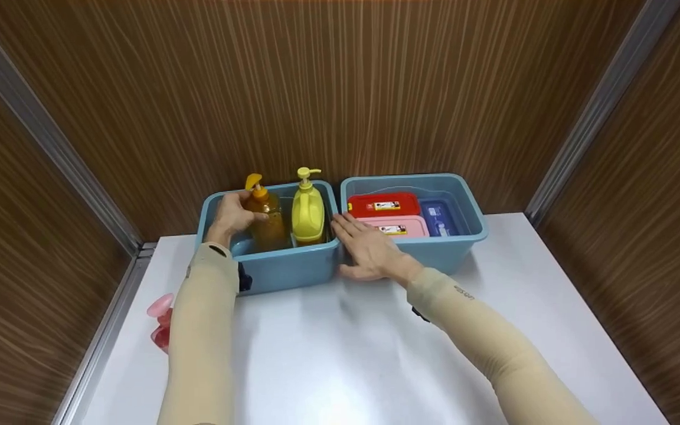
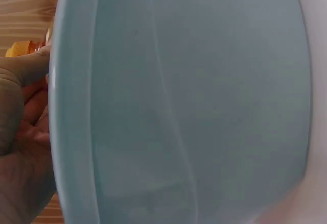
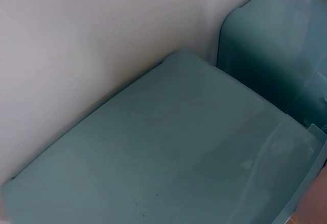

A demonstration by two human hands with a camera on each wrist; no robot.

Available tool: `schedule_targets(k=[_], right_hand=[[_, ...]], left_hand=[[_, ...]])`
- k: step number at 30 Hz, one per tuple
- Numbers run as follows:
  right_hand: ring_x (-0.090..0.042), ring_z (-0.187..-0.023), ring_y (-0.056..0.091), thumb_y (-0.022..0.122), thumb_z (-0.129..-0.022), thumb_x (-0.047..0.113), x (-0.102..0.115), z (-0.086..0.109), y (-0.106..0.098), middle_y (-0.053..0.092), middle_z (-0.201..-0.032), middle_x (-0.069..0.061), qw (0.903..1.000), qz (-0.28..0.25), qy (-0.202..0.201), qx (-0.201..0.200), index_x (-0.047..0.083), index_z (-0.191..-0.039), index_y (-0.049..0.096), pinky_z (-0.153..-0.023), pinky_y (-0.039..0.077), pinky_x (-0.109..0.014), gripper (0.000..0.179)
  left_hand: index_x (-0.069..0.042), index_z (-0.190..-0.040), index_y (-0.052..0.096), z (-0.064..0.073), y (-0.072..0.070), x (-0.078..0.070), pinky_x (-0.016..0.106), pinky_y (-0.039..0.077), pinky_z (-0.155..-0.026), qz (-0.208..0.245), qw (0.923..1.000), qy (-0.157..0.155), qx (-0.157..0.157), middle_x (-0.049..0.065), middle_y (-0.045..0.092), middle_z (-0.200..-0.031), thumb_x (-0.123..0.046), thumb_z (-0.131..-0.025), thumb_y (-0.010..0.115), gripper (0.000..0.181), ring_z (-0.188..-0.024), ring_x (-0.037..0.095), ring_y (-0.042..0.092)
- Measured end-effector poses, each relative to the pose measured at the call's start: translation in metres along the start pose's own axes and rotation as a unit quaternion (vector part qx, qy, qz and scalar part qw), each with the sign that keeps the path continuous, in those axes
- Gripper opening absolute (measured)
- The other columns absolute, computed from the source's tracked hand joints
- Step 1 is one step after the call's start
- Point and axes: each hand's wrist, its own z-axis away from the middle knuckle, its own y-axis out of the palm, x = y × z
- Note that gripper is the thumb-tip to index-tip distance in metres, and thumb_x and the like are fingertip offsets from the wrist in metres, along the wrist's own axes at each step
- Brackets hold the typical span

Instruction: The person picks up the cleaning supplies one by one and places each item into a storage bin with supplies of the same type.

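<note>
My left hand [image 1: 231, 215] reaches over the left blue plastic bin [image 1: 287, 273] and grips an amber pump bottle [image 1: 270, 231] with an orange pump head. The bottle stands upright inside the bin. Beside it is a yellow pump bottle [image 1: 308, 213]. In the left wrist view the bin's wall [image 2: 179, 106] hides most of the amber bottle; part of its orange cap [image 2: 21, 49] shows past the thumb. My right hand [image 1: 369, 248] has straight fingers touching the near left corner of the right blue bin [image 1: 440, 254], where both bins meet.
In the right bin lie a red-lidded pack [image 1: 366, 205], a pink one [image 1: 414, 226] and a dark blue one [image 1: 441, 219]. A pink-red bottle [image 1: 162, 336] is on the white table [image 1: 316, 354], partly behind my left sleeve. Wood-grain panels [image 1: 340, 88] enclose the table's back and sides.
</note>
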Motion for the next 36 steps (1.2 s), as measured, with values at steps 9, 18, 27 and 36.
schedule_targets(k=[9, 18, 27, 36], right_hand=[[-0.038, -0.178, 0.018, 0.057, -0.097, 0.059, 0.0, 0.001, 0.0, 0.018, -0.191, -0.014, 0.9999, 0.002, 0.006, 0.009, 0.005, -0.179, 0.021, -0.146, 0.021, -0.054, 0.105], [-0.038, -0.179, 0.018, 0.056, -0.097, 0.06, -0.001, 0.001, 0.0, 0.017, -0.191, -0.014, 1.0, 0.001, 0.006, 0.007, 0.004, -0.179, 0.021, -0.146, 0.021, -0.054, 0.105], [-0.038, -0.178, 0.018, 0.056, -0.098, 0.059, -0.001, 0.001, -0.001, 0.018, -0.191, -0.014, 0.9999, 0.006, 0.007, 0.007, 0.005, -0.179, 0.021, -0.146, 0.022, -0.053, 0.104], [-0.038, -0.178, 0.02, 0.057, -0.098, 0.057, -0.002, 0.001, 0.0, 0.021, -0.19, -0.015, 1.0, 0.006, 0.0, -0.001, 0.004, -0.179, 0.023, -0.145, 0.023, -0.054, 0.103]], left_hand=[[-0.006, -0.172, 0.044, 0.002, 0.003, 0.002, 0.058, 0.042, -0.136, 0.005, 0.9999, 0.01, 0.007, 0.021, 0.053, -0.172, -0.004, -0.102, 0.081, 0.079, -0.156, 0.044, 0.054], [-0.006, -0.171, 0.046, 0.003, -0.001, 0.002, 0.057, 0.039, -0.138, 0.031, 0.9995, 0.005, 0.001, 0.022, 0.05, -0.173, -0.002, -0.101, 0.081, 0.078, -0.158, 0.044, 0.051], [-0.006, -0.16, 0.061, 0.007, -0.01, -0.005, 0.055, 0.048, -0.132, 0.001, 0.9997, 0.013, -0.02, 0.021, 0.061, -0.163, -0.015, -0.101, 0.086, 0.065, -0.149, 0.041, 0.059], [0.0, -0.167, 0.048, 0.028, -0.034, -0.022, 0.063, 0.047, -0.131, -0.153, 0.9879, -0.009, 0.021, 0.025, 0.055, -0.169, -0.03, -0.105, 0.082, 0.077, -0.152, 0.046, 0.058]])
